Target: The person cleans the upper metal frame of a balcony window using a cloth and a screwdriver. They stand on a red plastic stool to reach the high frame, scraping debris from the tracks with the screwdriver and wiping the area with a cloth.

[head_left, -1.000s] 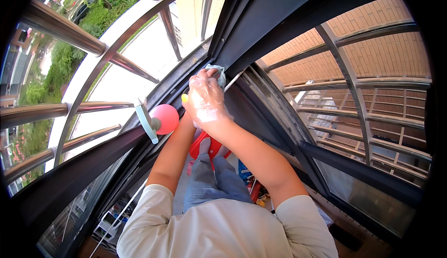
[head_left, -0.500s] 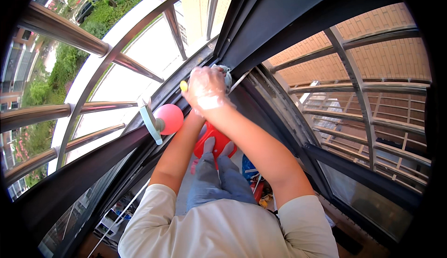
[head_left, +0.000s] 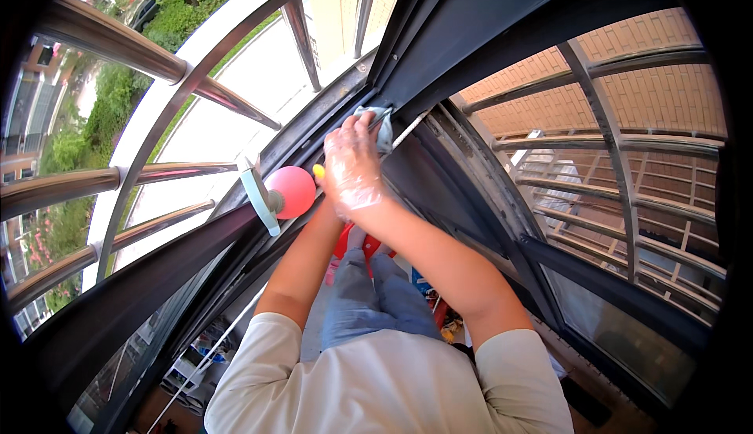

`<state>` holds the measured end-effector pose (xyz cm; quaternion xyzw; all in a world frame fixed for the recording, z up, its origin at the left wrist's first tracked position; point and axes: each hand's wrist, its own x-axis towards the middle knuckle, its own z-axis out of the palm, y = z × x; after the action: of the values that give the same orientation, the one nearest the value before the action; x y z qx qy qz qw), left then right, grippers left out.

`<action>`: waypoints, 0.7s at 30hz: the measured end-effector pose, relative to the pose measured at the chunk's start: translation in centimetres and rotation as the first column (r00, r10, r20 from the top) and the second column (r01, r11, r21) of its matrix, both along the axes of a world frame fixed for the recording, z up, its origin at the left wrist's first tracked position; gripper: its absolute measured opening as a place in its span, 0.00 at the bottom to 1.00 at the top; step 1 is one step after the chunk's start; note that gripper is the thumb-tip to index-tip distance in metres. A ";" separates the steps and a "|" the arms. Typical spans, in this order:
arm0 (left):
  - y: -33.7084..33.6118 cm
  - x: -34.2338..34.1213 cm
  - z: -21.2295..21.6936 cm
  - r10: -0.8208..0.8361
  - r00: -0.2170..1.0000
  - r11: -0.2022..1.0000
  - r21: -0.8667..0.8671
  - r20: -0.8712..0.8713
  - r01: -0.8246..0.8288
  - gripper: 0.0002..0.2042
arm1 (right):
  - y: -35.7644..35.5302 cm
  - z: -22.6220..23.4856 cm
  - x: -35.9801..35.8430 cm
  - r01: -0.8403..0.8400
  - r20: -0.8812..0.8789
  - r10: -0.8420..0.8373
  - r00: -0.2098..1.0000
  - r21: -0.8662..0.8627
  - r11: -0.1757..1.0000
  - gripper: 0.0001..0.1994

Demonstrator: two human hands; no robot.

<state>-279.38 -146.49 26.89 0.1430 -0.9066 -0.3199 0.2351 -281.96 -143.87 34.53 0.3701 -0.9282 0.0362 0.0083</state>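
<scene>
My right hand (head_left: 353, 163) reaches to the corner of the dark window frame (head_left: 314, 136). Its back and wrist look shiny, wet or covered by thin clear plastic. Bent fingers press on a light blue-grey cloth (head_left: 380, 124), bunched in the track. My left hand lies mostly beneath the right; only its forearm (head_left: 307, 257) shows plainly, so its fingers are hidden. A small yellow piece (head_left: 318, 171) sticks out beside the hands; what it belongs to is covered. Left of them, a pink round bulb (head_left: 292, 192) with a pale blue blade-like strip (head_left: 260, 199) rests on the frame.
Curved metal bars (head_left: 157, 136) stand outside on the left, with greenery beyond. More bars (head_left: 604, 136) cross the right opening before a brick wall. A white rod (head_left: 409, 131) slants near the corner. Below, my feet stand by a red stool-like surface (head_left: 343, 242).
The right hand has slid back slightly toward me, and its fingers have stretched out more on the cloth. More of the cloth shows. The view has shifted a little.
</scene>
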 end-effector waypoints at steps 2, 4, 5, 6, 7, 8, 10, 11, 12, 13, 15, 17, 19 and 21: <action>0.5 -1.3 -0.8 0.006 1.000 1.000 0.017 -0.020 -0.006 0.18 | 0.0 1.6 -0.7 0.018 0.080 -0.022 0.997 0.043 0.999 0.26; 0.6 -2.5 -1.8 -0.007 0.999 0.998 0.069 -0.034 0.010 0.19 | -1.1 1.3 -2.5 0.041 0.273 -0.045 0.961 0.021 0.999 0.24; 0.5 -3.1 -2.4 -0.024 0.998 0.991 0.129 -0.054 0.030 0.19 | -1.7 1.1 -3.2 0.050 0.369 -0.050 0.928 0.009 0.999 0.23; 0.7 -3.6 -3.0 -0.063 0.993 0.961 0.262 -0.101 0.087 0.19 | -1.4 1.4 -3.8 0.059 0.328 -0.023 0.945 -0.101 0.993 0.19; 0.4 -4.1 -3.8 -0.097 0.970 0.852 0.485 -0.223 0.196 0.19 | -2.4 3.8 -4.4 0.057 0.419 -0.054 0.906 0.004 0.998 0.18; 0.2 -4.0 -4.4 -0.088 0.954 0.764 0.595 -0.288 0.250 0.19 | -3.5 6.0 -5.2 0.037 0.503 -0.084 0.860 0.102 0.994 0.16; 0.2 -3.9 -3.5 -0.119 0.992 0.948 0.292 -0.049 0.128 0.20 | -4.8 3.7 -5.5 -0.042 0.418 -0.078 0.905 0.270 0.962 0.12; 0.2 -4.2 -4.0 -0.103 0.994 0.944 0.310 -0.048 0.113 0.20 | -5.1 3.0 -5.4 -0.079 0.424 -0.063 0.904 0.310 0.947 0.11; 0.1 -4.2 -4.1 -0.080 0.996 0.941 0.327 -0.043 0.090 0.20 | -5.6 2.9 -5.3 -0.125 0.428 -0.039 0.903 0.348 0.929 0.12; 0.0 -4.3 -4.2 -0.076 0.996 0.974 0.219 0.055 0.062 0.20 | -6.0 2.9 -5.5 -0.174 0.471 -0.042 0.881 0.406 0.897 0.15; -0.1 -4.5 -4.6 -0.063 0.988 0.987 0.155 0.142 0.041 0.21 | -6.0 2.6 -5.5 -0.038 0.446 -0.104 0.889 0.298 0.954 0.16; 0.3 -4.9 -5.1 -0.066 0.990 0.968 0.250 0.121 0.034 0.22 | -4.9 2.5 -5.6 0.035 0.534 -0.086 0.841 0.104 0.994 0.17; 0.5 -4.6 -5.4 0.030 1.000 0.976 0.214 0.003 -0.030 0.20 | -2.8 1.7 -4.8 -0.058 0.474 0.086 0.877 -0.074 0.996 0.16; 1.2 -4.5 -2.3 0.091 0.993 0.950 0.292 0.074 -0.108 0.17 | 0.1 0.4 -3.8 -0.095 0.383 0.199 0.902 -0.275 0.957 0.14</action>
<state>-283.92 -145.25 24.56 0.2314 -0.8469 -0.4350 0.1999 -285.79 -143.75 34.89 0.4201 -0.8667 0.2291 -0.1410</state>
